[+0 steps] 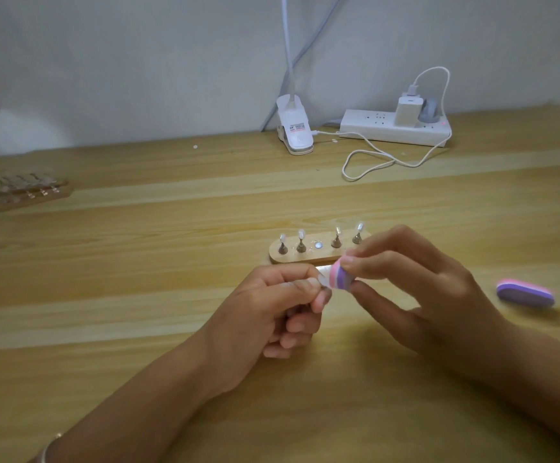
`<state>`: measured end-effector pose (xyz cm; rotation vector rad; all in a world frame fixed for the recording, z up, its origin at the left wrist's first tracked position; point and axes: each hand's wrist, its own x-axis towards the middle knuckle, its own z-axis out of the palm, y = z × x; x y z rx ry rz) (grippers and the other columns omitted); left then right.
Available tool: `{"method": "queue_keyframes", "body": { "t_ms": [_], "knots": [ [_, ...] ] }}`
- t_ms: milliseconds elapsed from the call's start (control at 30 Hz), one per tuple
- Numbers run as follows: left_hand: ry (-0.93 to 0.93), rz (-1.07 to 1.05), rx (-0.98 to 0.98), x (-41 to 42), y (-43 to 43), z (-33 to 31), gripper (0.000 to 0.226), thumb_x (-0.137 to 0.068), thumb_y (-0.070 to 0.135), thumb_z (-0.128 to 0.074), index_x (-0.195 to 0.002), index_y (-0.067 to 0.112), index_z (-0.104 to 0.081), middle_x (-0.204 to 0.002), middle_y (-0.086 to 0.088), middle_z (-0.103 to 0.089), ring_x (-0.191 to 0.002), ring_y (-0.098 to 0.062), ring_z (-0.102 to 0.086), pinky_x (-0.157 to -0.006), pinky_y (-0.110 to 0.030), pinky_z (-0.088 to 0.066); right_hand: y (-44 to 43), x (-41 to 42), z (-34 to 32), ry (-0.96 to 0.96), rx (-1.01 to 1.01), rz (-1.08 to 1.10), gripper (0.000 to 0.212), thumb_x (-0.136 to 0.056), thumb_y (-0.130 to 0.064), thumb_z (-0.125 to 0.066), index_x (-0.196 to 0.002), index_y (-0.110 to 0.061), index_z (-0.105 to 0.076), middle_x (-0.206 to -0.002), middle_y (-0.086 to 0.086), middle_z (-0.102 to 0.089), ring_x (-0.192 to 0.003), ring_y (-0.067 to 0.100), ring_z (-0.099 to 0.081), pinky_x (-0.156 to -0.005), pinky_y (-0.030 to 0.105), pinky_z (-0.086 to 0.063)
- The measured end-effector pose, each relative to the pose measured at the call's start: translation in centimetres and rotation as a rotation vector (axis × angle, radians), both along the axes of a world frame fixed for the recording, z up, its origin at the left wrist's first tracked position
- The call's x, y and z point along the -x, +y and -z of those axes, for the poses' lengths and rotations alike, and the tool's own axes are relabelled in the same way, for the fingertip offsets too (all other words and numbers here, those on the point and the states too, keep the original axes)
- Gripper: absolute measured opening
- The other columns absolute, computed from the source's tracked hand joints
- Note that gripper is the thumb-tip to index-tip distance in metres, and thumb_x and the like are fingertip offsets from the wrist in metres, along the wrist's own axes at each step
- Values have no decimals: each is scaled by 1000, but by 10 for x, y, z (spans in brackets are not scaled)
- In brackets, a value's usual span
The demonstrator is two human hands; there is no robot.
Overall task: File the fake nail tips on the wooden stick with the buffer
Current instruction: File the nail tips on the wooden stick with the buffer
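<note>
Light's pretty soft and flat, a bit dim overall, with a warm cast on the worktop [138,228]. Brightest spot is a pale glow low on the wall [21,135] at far left. Shadows are faint and fuzzy, just a smudge under the left hand [271,305] and right hand [422,289]. One tiny glint on the wooden stand [292,257]. Centre's fairly sharp, but the rack [28,192] at the left edge is smeared soft.

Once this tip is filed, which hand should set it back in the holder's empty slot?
Left, probably. The left hand pinches the tip, and the empty middle slot of the holder lies just beyond its fingers. The right hand is occupied pinching the buffer.
</note>
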<state>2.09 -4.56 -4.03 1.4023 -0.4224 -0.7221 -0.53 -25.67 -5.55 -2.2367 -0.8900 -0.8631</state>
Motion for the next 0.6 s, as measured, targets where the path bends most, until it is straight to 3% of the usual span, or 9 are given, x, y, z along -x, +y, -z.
{"method": "queue_keyframes", "body": {
  "t_ms": [167,267,400,467,600],
  "knots": [
    [6,11,31,1,0,0,21,-91,23,-46,-72,15,-54,-53,4,-38,-44,-10,-33,-39,-17,-24,7,7,1,-44,6,-53,18,-94,-7,-64,-109,0,-72,-99,16,-66,-94,24,-68,-81,33,-55],
    [-15,12,55,0,0,-1,23,-91,22,-46,-70,18,-54,-55,3,-38,-47,-10,-34,-39,-18,-25,-2,-2,-1,2,-25,11,14,-94,-7,-66,-103,1,-73,-100,13,-65,-92,20,-67,-84,31,-54],
    [-194,-105,42,2,-3,2,23,-92,19,-50,-75,14,-65,-61,-1,-51,-53,-11,-42,-40,-20,-32,-10,-6,-7,62,-137,89,14,-90,-6,-69,-104,-2,-71,-99,10,-65,-93,16,-65,-86,26,-51],
    [-300,-164,14,2,-4,4,22,-92,17,-53,-78,11,-69,-65,-2,-56,-57,-13,-45,-41,-21,-35,-6,-2,-6,69,-111,16,16,-93,-8,-67,-108,-4,-71,-103,10,-66,-98,16,-66,-89,24,-51],
    [-384,-183,-1,3,-5,5,21,-91,15,-54,-78,14,-70,-64,1,-54,-56,-17,-42,-42,-22,-35,-5,0,-5,59,-6,-70,21,-95,-7,-59,-111,-1,-72,-107,12,-67,-100,21,-67,-88,32,-53]
  ]
}}
